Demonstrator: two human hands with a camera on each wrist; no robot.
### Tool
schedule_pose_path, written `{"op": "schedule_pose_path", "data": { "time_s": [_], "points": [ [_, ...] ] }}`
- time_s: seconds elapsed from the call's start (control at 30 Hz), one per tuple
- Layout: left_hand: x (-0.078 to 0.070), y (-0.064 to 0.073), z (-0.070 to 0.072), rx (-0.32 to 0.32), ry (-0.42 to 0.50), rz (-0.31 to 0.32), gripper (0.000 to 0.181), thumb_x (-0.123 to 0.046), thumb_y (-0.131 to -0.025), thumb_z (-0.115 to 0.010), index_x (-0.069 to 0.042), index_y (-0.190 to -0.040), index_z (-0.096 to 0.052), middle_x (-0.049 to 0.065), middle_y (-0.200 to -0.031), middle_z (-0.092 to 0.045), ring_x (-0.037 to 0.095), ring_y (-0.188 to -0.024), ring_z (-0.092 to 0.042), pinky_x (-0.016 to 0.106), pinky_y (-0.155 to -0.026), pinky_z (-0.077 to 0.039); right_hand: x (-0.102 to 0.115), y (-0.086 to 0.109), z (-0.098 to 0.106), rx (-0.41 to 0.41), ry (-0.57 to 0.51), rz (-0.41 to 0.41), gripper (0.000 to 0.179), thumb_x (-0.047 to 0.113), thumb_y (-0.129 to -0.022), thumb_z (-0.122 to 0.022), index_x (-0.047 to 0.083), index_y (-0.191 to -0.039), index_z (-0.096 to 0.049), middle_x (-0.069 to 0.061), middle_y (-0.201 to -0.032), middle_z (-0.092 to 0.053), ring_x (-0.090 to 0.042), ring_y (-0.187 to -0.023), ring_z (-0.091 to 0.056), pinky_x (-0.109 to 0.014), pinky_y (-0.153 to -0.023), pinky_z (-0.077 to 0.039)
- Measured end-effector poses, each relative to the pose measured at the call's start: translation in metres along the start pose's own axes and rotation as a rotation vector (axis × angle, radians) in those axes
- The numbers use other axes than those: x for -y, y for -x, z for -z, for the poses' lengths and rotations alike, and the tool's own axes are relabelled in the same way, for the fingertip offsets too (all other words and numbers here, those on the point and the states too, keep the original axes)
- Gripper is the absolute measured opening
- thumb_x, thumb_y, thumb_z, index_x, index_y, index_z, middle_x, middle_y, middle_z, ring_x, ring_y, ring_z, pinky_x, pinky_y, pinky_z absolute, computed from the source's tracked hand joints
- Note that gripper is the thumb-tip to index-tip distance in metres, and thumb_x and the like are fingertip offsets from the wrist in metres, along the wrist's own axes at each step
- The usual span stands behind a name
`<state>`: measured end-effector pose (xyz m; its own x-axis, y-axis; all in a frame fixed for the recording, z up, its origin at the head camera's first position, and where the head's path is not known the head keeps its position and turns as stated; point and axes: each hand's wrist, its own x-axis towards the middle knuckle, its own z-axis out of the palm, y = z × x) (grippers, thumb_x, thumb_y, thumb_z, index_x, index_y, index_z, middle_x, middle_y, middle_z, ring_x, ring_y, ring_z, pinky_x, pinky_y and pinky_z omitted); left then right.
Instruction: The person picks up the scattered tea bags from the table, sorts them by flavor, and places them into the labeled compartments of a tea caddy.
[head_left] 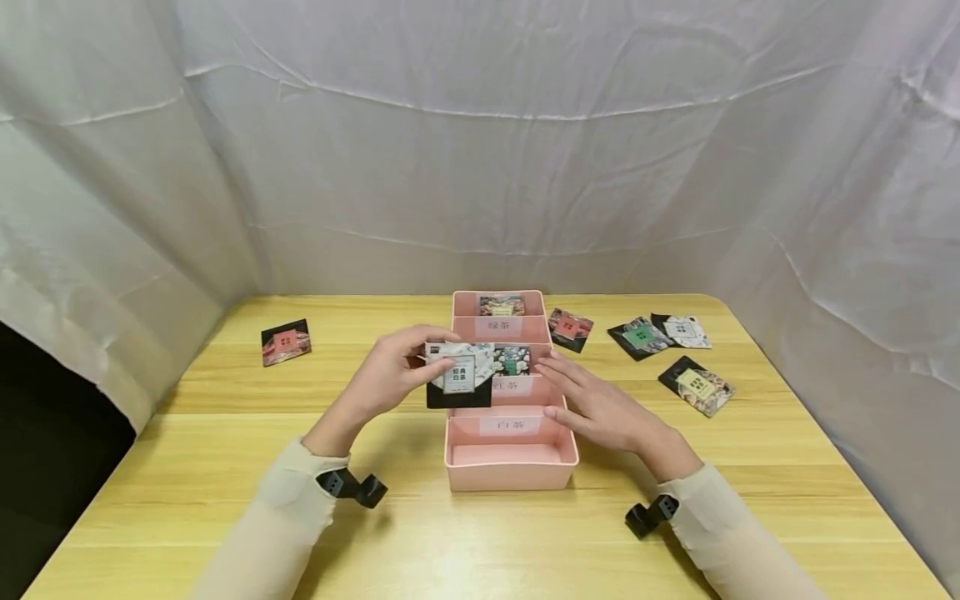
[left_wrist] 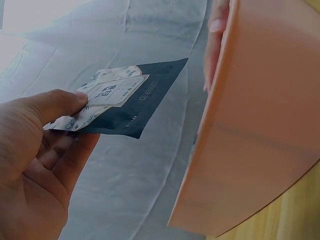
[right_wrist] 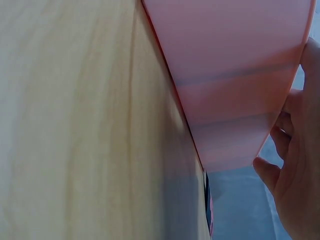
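My left hand pinches a white-and-black tea sachet between thumb and fingers, above the left side of a pink divided box. In the left wrist view the thumb lies on the patterned part of the sachet, apart from the box wall. On the box's right rim rest the fingers of my right hand, fairly straight. A green-labelled sachet sits in a middle compartment, and a yellow-labelled sachet in the rearmost one. White paper labels mark the dividers, one at the front compartment.
A red-labelled sachet lies far left on the wooden table. Right of the box lie another red-labelled sachet, a green-labelled one, a white one and a yellow-labelled one. Grey cloth hangs behind.
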<state>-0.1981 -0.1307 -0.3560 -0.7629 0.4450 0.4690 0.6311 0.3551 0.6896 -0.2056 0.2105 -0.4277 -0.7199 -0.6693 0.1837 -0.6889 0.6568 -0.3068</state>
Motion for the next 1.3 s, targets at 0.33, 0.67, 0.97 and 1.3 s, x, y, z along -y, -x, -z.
{"op": "schedule_pose_path", "data": {
  "time_s": [0.33,0.67,0.97,1.3],
  "points": [
    [0.000,0.001,-0.024,0.068,0.002,-0.051,0.025,-0.006,-0.088,-0.072,-0.008,-0.114,-0.071,0.005,-0.105,-0.068,0.011,-0.079,-0.058,0.025,-0.069,-0.056,0.001,0.000,0.000,0.007,-0.004,-0.007,0.066,0.048,-0.101,-0.046,0.016,-0.156,-0.027,-0.005,-0.161,-0.021,-0.026,-0.147,-0.018,-0.054,-0.112,-0.030],
    [0.000,0.005,-0.040,0.152,-0.030,-0.078,0.023,-0.011,-0.090,-0.071,-0.009,-0.113,-0.068,0.003,-0.110,-0.068,0.013,-0.091,-0.063,0.026,-0.078,-0.056,0.001,0.000,0.000,-0.003,0.003,-0.002,0.066,0.047,-0.101,-0.046,0.016,-0.156,-0.028,-0.005,-0.161,-0.022,-0.026,-0.147,-0.018,-0.054,-0.112,-0.030],
    [-0.004,0.014,-0.051,0.238,-0.144,-0.065,0.023,-0.015,-0.092,-0.070,-0.008,-0.113,-0.064,0.000,-0.108,-0.068,0.012,-0.095,-0.063,0.026,-0.081,-0.055,0.003,0.000,0.001,-0.011,0.010,0.010,0.065,0.046,-0.101,-0.047,0.015,-0.155,-0.029,-0.007,-0.161,-0.023,-0.029,-0.146,-0.020,-0.056,-0.110,-0.032],
    [-0.012,0.021,-0.058,0.339,-0.276,-0.098,0.017,-0.016,-0.092,-0.069,-0.014,-0.105,-0.059,-0.005,-0.095,-0.064,0.008,-0.083,-0.059,0.024,-0.077,-0.054,0.002,0.001,0.000,0.002,0.008,-0.008,0.066,0.048,-0.101,-0.045,0.016,-0.156,-0.027,-0.005,-0.162,-0.020,-0.027,-0.147,-0.018,-0.055,-0.111,-0.031]
  ]
}}
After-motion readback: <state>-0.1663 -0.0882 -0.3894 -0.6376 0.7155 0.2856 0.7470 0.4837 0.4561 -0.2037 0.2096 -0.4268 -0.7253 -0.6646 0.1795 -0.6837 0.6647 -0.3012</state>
